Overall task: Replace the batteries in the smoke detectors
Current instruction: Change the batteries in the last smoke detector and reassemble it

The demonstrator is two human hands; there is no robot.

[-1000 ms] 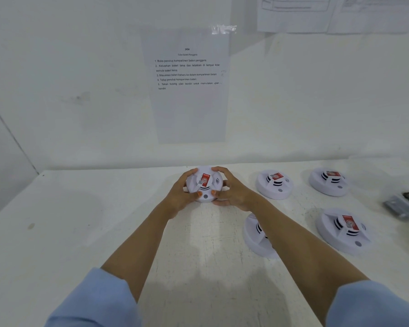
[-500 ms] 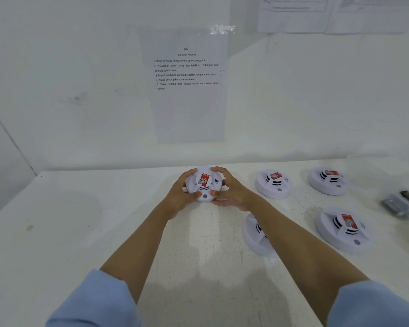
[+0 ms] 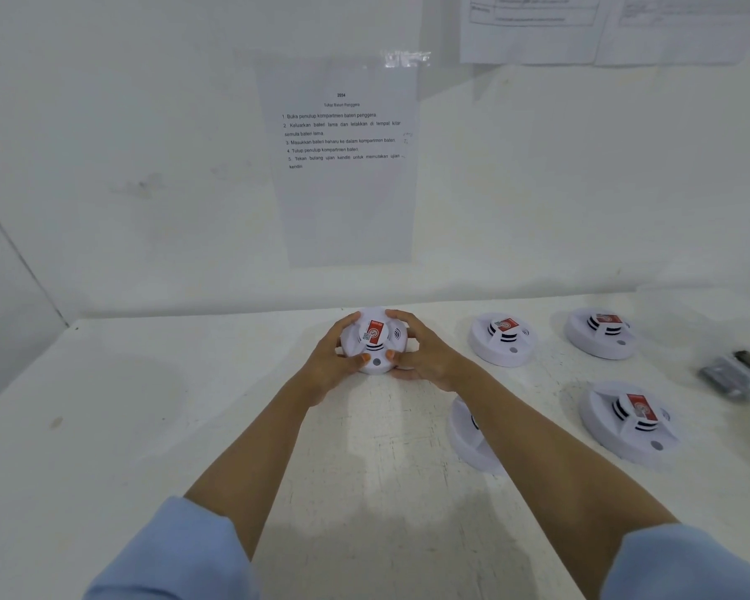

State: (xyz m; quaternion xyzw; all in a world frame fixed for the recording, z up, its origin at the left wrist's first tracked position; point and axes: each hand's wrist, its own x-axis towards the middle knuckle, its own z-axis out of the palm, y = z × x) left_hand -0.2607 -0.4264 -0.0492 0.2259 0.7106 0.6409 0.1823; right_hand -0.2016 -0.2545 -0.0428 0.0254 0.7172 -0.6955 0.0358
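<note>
A round white smoke detector with a red label sits between both hands near the middle of the white table, tilted toward me. My left hand grips its left side, thumb on the front rim. My right hand grips its right side, fingers curled over the top. Three more detectors lie to the right: one close by, one farther right, one nearer me. Another detector is partly hidden under my right forearm.
At the right edge a clear container holds dark batteries. An instruction sheet is taped to the white wall behind the table. More papers hang at the top right. The wall closes off the table's far and left sides.
Both hands keep their hold on the detector in the same place; it seems turned very slightly. Nothing else has moved.
</note>
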